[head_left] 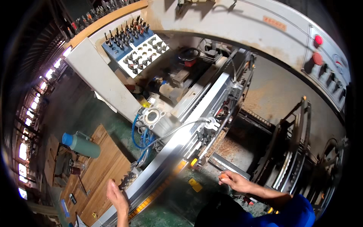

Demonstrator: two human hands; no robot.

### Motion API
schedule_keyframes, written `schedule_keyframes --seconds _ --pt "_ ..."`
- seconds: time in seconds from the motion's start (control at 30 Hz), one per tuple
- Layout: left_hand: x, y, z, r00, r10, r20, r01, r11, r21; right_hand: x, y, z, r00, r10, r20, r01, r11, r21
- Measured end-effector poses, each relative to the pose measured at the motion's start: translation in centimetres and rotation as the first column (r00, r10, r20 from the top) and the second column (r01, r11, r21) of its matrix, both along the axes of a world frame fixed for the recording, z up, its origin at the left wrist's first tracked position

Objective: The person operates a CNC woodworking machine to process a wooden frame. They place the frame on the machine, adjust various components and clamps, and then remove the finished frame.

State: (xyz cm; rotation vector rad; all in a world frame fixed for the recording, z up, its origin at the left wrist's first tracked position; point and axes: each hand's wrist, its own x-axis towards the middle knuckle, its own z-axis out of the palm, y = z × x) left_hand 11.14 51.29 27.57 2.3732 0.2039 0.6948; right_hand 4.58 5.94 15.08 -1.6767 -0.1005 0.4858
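Left hand (117, 197) is near rail (160, 160), by worktop's (109, 160) right edge; can't tell its grip. Right hand (235, 182) pinches orange piece (224, 176).

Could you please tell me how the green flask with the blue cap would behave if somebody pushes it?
The flask, tall and narrow, would probably tip when pushed near its blue cap. Its rounded body might then roll a little. Its even sides suggest stiff walls.
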Motion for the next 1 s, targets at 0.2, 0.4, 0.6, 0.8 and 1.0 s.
schedule_keyframes --seconds 0.2,0.4,0.6,0.8,1.0 --pt "-0.5 0.4 -1.2 0.994 -0.018 0.112 0.038 0.982 -0.183 9.1 3.3 14.8 0.766 0.143 0.626 0.095 0.939 -0.331" --pt "-0.6 0.5 0.3 0.994 -0.007 0.108 0.032 0.973 -0.230 23.6 6.6 26.2 0.663 -0.248 0.707 0.345 0.938 0.005" --pt "-0.7 1.3 -0.9 0.990 0.113 0.089 -0.097 0.980 -0.172 40.3 7.4 24.5 0.532 -0.255 0.807 0.534 0.841 -0.085" --pt "-0.7 1.3 -1.3 0.971 0.236 0.047 -0.227 0.963 -0.143 47.7 8.7 21.6 0.458 -0.247 0.854 0.581 0.810 -0.077" --pt "-0.4 1.4 -2.0 0.950 0.288 0.117 -0.290 0.957 -0.007 49.6 8.7 20.2 0.490 -0.206 0.847 0.526 0.844 -0.099"
